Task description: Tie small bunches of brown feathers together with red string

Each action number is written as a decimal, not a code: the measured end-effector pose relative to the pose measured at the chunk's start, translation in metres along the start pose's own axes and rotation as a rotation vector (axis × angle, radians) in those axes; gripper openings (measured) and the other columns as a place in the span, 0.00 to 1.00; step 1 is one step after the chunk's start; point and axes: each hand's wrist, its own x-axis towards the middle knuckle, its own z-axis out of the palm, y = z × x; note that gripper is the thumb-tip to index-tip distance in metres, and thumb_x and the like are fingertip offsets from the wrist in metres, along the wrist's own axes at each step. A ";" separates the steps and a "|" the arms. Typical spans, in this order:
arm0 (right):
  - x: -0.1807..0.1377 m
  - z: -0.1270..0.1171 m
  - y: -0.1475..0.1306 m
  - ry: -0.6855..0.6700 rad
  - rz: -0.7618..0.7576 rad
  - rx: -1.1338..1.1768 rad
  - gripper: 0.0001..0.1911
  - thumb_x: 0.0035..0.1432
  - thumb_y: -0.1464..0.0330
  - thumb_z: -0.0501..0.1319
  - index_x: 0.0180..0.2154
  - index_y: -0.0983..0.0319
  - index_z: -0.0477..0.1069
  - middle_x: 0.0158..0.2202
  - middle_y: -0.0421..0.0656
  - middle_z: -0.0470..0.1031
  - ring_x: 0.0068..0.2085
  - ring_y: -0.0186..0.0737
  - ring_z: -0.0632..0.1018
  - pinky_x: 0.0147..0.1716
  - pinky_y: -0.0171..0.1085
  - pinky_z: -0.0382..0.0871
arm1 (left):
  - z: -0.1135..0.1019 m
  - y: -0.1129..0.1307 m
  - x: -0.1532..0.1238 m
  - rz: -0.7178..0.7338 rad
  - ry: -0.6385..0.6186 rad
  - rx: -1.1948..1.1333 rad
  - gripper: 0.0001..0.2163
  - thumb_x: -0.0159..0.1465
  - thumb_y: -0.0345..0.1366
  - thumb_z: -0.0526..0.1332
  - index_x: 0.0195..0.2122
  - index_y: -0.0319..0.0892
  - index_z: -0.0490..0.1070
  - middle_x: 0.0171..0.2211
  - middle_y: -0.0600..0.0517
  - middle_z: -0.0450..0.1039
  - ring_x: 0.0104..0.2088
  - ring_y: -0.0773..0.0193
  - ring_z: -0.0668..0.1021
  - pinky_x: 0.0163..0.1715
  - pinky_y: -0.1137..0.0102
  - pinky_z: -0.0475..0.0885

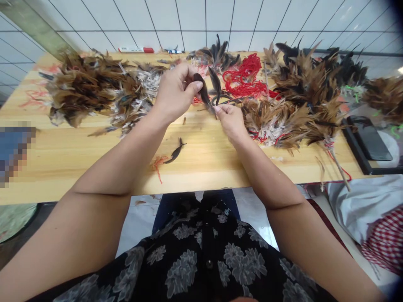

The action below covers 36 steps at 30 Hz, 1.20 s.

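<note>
My left hand [176, 94] is closed, pinching the tip of a dark feather [203, 90] between thumb and forefinger. My right hand [231, 119] is closed on the quill ends of two dark feathers, the second [215, 84] standing up beside the first. Both hands hover over a wooden table [94, 151]. A tangle of red string [248, 75] lies just behind the hands. A single dark feather with red thread [174, 154] lies on the table nearer to me.
Heaps of brown feathers sit at the left [85, 86] and right [302, 96] of the table. A red marker [136, 50] and a pen lie at the far edge. A black phone [369, 137] rests on a tray at the right. White and red-checked bags [374, 226] lie on the floor.
</note>
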 end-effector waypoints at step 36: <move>-0.014 0.012 -0.004 -0.229 0.097 0.108 0.24 0.75 0.59 0.74 0.31 0.58 0.65 0.27 0.34 0.60 0.29 0.30 0.59 0.29 0.32 0.51 | -0.059 -0.010 -0.080 -0.102 -0.237 0.272 0.09 0.66 0.47 0.73 0.36 0.49 0.80 0.35 0.50 0.83 0.39 0.50 0.81 0.50 0.54 0.75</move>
